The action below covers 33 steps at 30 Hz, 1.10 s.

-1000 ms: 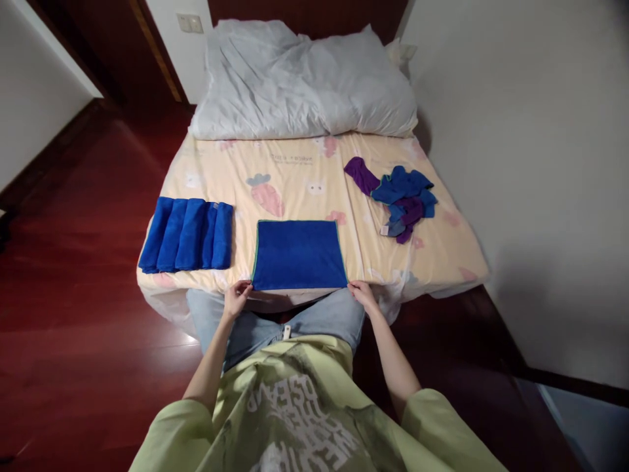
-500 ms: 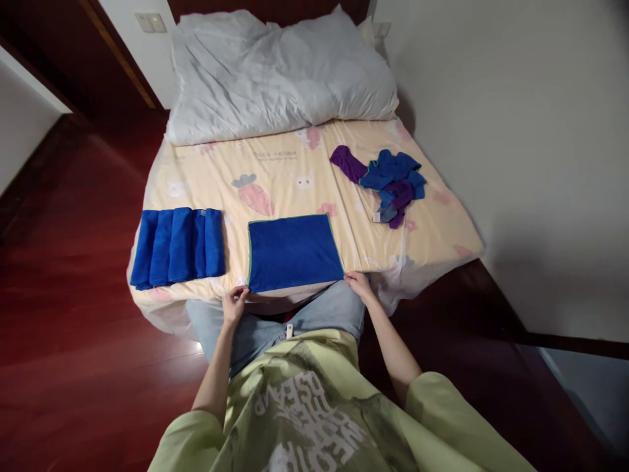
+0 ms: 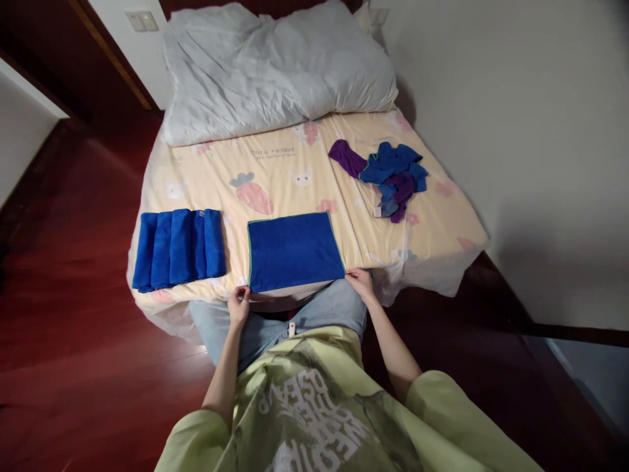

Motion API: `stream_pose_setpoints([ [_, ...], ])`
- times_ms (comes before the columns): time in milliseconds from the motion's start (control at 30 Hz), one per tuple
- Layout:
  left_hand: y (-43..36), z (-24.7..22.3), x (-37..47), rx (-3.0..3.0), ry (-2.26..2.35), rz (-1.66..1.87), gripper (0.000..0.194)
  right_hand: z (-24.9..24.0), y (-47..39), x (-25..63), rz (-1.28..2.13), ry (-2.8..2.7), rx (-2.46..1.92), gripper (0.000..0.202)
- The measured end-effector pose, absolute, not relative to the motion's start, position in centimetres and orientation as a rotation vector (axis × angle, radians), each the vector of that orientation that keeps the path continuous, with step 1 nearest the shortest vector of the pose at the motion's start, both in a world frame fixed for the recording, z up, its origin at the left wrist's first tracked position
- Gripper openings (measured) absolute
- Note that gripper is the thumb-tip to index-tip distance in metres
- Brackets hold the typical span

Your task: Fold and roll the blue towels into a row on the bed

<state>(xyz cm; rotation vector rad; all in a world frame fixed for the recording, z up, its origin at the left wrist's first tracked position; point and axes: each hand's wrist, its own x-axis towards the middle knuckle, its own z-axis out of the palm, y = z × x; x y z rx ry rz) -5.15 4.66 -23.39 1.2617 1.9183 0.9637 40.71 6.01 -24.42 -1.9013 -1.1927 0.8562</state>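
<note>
A blue towel (image 3: 297, 252) with green edging lies flat at the bed's front edge, its near side reaching the rim of the mattress. My left hand (image 3: 238, 305) is closed at its near left corner, thumb and fingers pinching the cloth. At the near right corner, my right hand (image 3: 361, 284) pinches the same towel. To the left, several rolled blue towels (image 3: 179, 250) lie side by side. A crumpled heap of blue and purple cloths (image 3: 393, 172) rests on the right part of the bed, with a small white tag showing.
The bed (image 3: 206, 180) has a pale yellow sheet printed with carrots and rabbits. A large white pillow or quilt (image 3: 280, 72) covers its head end. A wall (image 3: 515, 131) stands on the right, and dark red flooring (image 3: 73, 295) shows at the left.
Both hands stay at the towel's near corners, and the towel looks the same. The view has shifted slightly; the left hand's fingers have bunched a little closer.
</note>
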Motion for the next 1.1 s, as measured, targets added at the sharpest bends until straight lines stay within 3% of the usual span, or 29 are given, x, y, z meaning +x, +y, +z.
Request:
stream_pose_setpoints([
  [300,4.4,-23.9,-4.5,1.058,1.923,1.061,0.045,-25.2,5.9,41.0,0.905,-1.160,-1.935,0.030],
  [467,4.5,-24.1,-4.2,1.036,1.928,1.049,0.042,-24.8,5.5,40.8,0.877,-1.188,-1.883,0.040],
  [667,5.4,-22.1,-5.0,1.403,2.044,0.938,0.038,-23.4,6.2,40.8,0.836,-1.174,-1.905,0.041],
  [833,12.0,-18.8,-6.0,1.682,1.864,0.910,0.036,-21.6,11.8,40.4,0.676,-1.213,-1.837,0.047],
  [1100,28.2,-16.5,-4.7,1.880,1.751,0.736,0.031,-20.4,27.2,37.2,0.610,-1.604,-1.722,0.037],
])
